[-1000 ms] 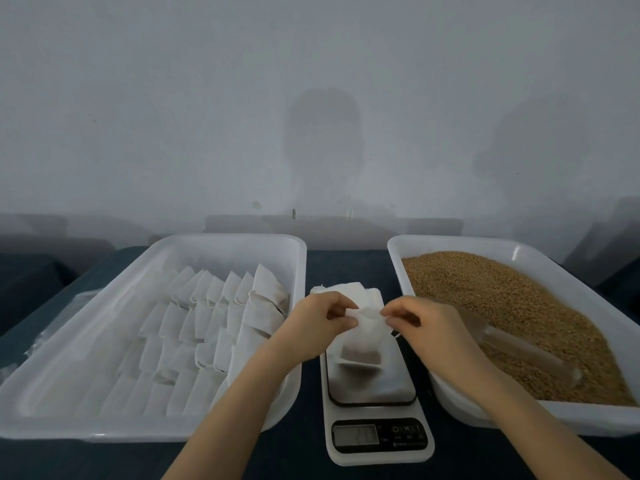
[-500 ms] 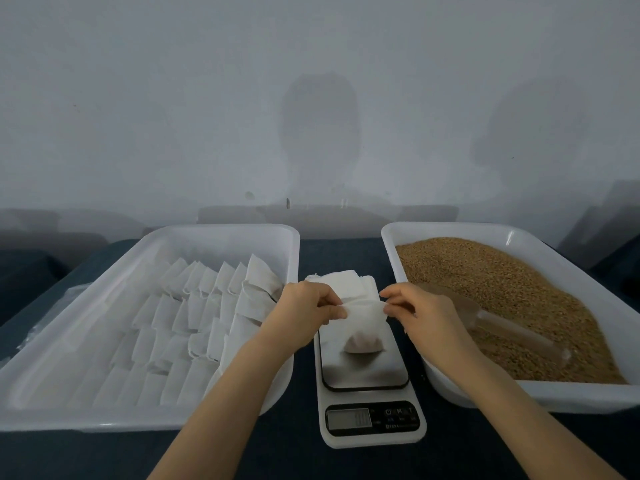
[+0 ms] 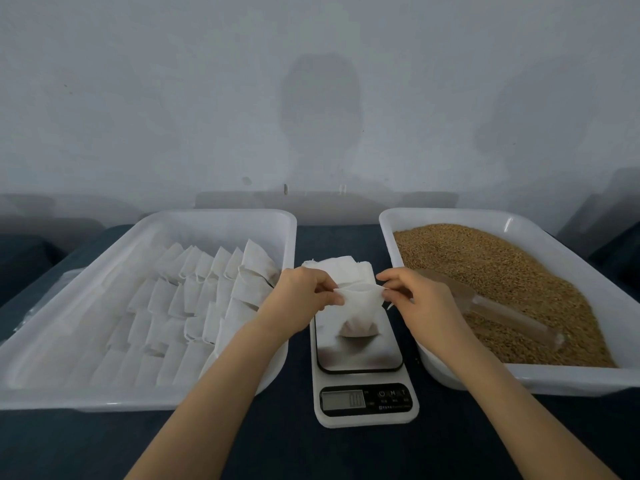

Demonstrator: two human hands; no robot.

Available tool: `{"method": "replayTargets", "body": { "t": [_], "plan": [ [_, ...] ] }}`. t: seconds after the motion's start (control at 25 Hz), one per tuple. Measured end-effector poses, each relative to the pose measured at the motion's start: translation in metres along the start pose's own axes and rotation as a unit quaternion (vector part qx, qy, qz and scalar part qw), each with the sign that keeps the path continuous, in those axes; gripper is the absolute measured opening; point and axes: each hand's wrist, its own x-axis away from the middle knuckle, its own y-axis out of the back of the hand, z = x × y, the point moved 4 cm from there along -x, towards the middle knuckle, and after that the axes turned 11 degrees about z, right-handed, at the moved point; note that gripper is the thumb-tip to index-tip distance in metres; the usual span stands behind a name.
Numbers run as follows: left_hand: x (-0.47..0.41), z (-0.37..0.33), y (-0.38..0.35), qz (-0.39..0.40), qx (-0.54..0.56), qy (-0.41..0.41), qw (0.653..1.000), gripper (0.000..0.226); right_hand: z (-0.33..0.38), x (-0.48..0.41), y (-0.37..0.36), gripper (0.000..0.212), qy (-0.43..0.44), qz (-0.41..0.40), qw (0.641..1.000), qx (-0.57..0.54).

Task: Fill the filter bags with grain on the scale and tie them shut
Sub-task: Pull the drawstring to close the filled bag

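A white filter bag (image 3: 358, 311) with grain in its bottom stands on the steel plate of a small kitchen scale (image 3: 360, 355). My left hand (image 3: 304, 303) pinches the bag's top at its left corner. My right hand (image 3: 415, 299) pinches the top at its right corner, where a thin string end hangs. The bag's mouth is stretched between the two hands. A pile of empty white bags (image 3: 341, 270) lies behind the scale. Brown grain (image 3: 502, 278) fills the white tray (image 3: 588, 379) on the right.
A clear plastic scoop (image 3: 502, 313) lies on the grain. The large white tray (image 3: 69, 396) on the left holds several rows of filled, tied bags (image 3: 194, 306). The table is dark blue, and a grey wall stands close behind.
The bag's top has been pulled out wider between my hands, and its grain-filled bottom has settled on the scale plate. Both hands shifted only slightly.
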Motion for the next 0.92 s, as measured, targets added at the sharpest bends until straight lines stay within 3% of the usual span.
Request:
{"method": "replayTargets", "body": {
  "t": [0.92],
  "plan": [
    [-0.003,0.0017,-0.002,0.007,-0.006,0.011,1.0,0.018,-0.0005,0.0004,-0.0012,0.024,0.001,0.003,1.0,0.011]
  ]
}}
